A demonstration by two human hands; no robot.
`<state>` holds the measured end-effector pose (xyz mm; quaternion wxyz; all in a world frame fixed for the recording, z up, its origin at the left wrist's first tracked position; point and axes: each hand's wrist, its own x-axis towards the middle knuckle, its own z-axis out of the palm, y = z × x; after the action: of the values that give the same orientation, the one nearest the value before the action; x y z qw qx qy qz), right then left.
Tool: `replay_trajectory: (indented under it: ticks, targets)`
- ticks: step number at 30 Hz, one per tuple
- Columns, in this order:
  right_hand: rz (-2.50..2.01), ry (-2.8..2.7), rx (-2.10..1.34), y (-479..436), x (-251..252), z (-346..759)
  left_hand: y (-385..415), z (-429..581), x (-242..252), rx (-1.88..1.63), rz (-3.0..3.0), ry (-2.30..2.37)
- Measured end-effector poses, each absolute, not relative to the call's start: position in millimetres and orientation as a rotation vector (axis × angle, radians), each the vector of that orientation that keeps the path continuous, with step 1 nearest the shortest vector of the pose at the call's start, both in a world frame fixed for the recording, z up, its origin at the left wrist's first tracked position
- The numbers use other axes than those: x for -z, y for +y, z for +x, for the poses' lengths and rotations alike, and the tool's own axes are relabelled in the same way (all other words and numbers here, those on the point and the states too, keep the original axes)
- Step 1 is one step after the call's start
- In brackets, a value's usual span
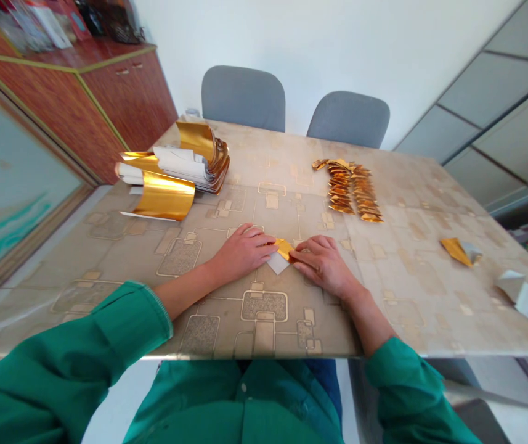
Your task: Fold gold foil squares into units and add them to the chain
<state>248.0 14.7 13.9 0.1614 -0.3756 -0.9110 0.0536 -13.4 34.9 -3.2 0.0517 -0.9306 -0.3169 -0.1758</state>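
A small sheet of gold paper [283,251] with a white underside lies on the patterned table [264,320] in front of me, partly folded. My left hand [241,251] rests knuckles up on its left side, fingers curled and pressing the paper down. My right hand [323,262] presses the paper's right side, fingertips pinched on the fold. Both forearms come out of green sleeves.
A stack of curled gold and white sheets [175,169] sits at the back left. A row of several folded gold pieces [351,190] lies at the back centre. A loose folded gold piece [460,251] and white scraps [522,296] lie right. Two grey chairs [244,97] stand behind the table.
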Motion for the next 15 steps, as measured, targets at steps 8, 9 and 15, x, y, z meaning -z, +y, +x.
replay_trajectory:
  ticks: [8,9,15]
  targets:
    - [-0.899,-2.608,-0.173,12.9,-10.8,241.1,39.4,-16.3,9.8,0.6,-2.974,-0.888]
    - [-0.887,-2.613,-0.167,12.6,-9.3,237.3,39.9,-16.4,10.6,0.619,-2.995,-0.878]
    - [-0.945,-2.585,-0.156,11.1,-6.0,226.5,34.9,-16.0,2.7,0.661,-3.058,-0.941]
